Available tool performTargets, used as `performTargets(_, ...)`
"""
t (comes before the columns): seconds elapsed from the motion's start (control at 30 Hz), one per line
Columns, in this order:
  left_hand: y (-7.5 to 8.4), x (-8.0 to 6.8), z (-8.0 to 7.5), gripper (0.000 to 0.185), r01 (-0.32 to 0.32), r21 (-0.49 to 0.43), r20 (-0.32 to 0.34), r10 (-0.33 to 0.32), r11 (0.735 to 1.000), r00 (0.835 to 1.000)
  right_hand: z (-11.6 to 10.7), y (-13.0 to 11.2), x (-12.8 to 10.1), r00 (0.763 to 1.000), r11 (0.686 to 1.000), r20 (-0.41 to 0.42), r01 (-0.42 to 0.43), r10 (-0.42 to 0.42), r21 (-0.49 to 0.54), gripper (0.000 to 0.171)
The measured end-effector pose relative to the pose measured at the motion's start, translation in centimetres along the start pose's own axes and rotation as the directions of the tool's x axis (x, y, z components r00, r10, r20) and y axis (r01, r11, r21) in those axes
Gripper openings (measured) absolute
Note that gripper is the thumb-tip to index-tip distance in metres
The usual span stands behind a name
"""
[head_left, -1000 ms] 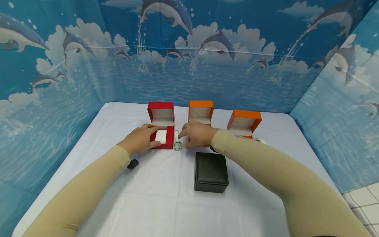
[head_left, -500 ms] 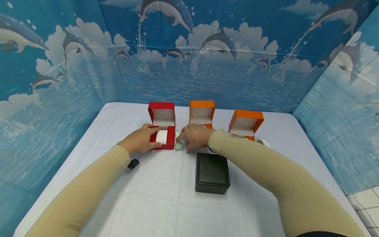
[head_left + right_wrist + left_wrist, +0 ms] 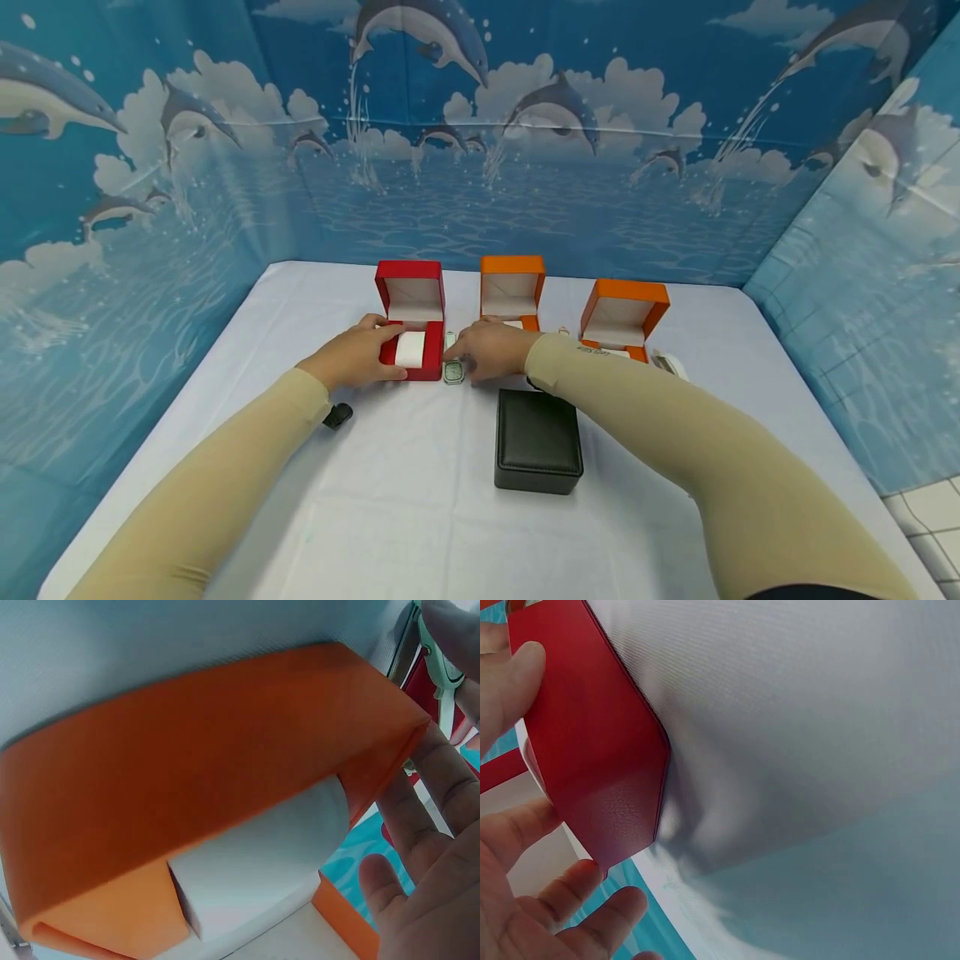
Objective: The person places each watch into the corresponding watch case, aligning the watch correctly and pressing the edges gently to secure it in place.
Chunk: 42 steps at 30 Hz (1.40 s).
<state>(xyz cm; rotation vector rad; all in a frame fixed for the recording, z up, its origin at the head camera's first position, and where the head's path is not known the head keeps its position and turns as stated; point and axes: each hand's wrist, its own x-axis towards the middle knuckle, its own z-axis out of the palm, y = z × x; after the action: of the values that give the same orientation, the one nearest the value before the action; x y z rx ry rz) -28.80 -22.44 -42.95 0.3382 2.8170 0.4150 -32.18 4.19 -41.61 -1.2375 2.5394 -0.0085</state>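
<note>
Red box: the left hand grips it. The right hand is at the green watch, its hold unclear.

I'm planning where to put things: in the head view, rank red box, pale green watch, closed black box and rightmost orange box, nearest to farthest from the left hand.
From the left hand:
1. Red box, touching the hand.
2. Pale green watch, right of that box.
3. Closed black box, right, nearer the camera.
4. Rightmost orange box, back right.
</note>
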Motion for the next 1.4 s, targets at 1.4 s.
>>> performTargets(1.4,-0.09,0.78,-0.38,0.082,-0.004,-0.020,0.034,0.005,1.000,0.999,0.62,-0.10,0.96,0.999,0.999,0.016,0.030,-0.030,-0.018,0.046)
